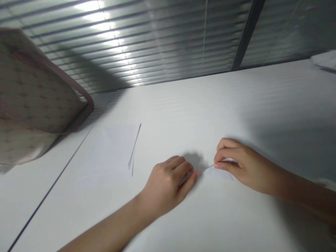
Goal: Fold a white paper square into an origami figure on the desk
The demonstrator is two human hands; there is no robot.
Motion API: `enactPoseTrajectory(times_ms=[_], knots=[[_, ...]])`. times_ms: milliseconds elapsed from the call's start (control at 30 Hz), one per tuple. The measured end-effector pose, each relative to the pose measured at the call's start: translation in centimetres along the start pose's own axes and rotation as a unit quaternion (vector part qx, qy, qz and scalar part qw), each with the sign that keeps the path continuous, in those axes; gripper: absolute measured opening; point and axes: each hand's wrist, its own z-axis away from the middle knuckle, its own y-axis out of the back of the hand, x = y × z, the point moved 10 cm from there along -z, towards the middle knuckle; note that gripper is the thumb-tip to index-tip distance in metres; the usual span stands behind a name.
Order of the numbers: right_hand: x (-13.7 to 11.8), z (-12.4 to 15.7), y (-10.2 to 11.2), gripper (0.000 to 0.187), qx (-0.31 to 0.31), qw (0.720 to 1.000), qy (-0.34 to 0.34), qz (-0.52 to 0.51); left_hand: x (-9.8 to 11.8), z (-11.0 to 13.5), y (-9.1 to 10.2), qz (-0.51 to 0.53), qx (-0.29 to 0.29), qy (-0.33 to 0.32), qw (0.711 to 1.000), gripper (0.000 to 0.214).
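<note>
A small piece of white paper [219, 174] is held low over the white table, between my two hands. My right hand [233, 159] pinches its upper edge between thumb and fingers, and part of the paper shows behind the thumb. Along that edge runs a thin dark line [209, 167], perhaps a thin stick or wire; blur hides which. My left hand [172, 183] is closed, thumb against curled fingers, at the left end of the paper. What exactly lies between those fingertips is hard to see.
A flat white sheet [110, 150] lies at the left, with several thin dark strips [134, 148] at its right side. A patterned bag [36, 94] with a pink handle stands far left. Window blinds [157, 42] border the table's back edge. White papers [325, 60] lie far right.
</note>
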Motion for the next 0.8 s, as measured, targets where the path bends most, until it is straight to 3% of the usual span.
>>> enactPoseTrajectory(times_ms=[100, 167, 467, 633, 800], knots=[[0.2, -0.2, 0.0, 0.018, -0.005, 1.000, -0.001, -0.011, 2.6, 0.8, 0.3, -0.037, 0.015, -0.140, 0.989, 0.020], [0.0, -0.4, 0.1, 0.020, -0.001, 1.000, 0.006, -0.013, 3.6, 1.3, -0.3, -0.075, -0.006, -0.187, 0.979, 0.030], [-0.9, -0.6, -0.4, 0.019, -0.018, 0.999, 0.047, 0.017, 3.2, 1.1, -1.6, -0.151, -0.063, -0.160, 0.973, 0.039], [-0.9, -0.6, -0.6, 0.019, -0.031, 0.998, 0.050, 0.001, 3.2, 1.3, -1.6, -0.134, -0.060, -0.168, 0.975, 0.034], [-0.6, -0.5, -1.0, 0.016, -0.035, 0.996, 0.063, 0.049, 3.3, 1.3, -1.7, -0.142, -0.060, -0.166, 0.974, 0.033]])
